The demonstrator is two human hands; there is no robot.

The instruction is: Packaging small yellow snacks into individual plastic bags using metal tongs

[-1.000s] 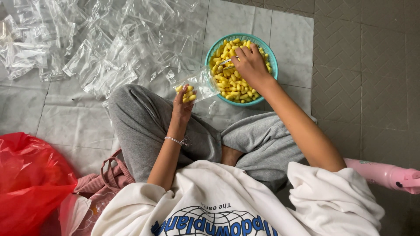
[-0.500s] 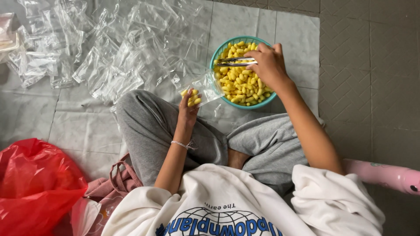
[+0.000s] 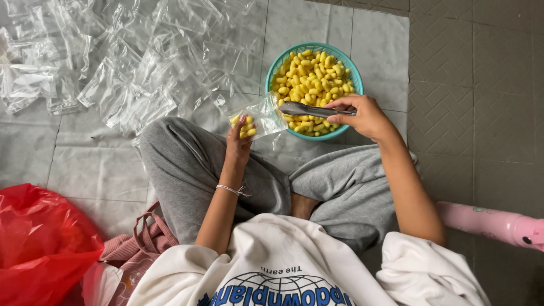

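the left hand (image 3: 239, 136) pinches a small clear bag (image 3: 258, 115) part-filled with yellow puffs, just beside the teal basket (image 3: 272, 67). the right hand (image 3: 365, 115) grips metal tongs (image 3: 309, 110) over the basket's near rim, tips at the bag's mouth. empty clear bags (image 3: 130, 62) litter the floor; a red plastic bag (image 3: 42, 238) sits at left.

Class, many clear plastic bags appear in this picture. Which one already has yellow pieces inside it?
The small clear bag held in the left hand, beside the teal basket. The other clear bags lie flat and empty on the floor further left.
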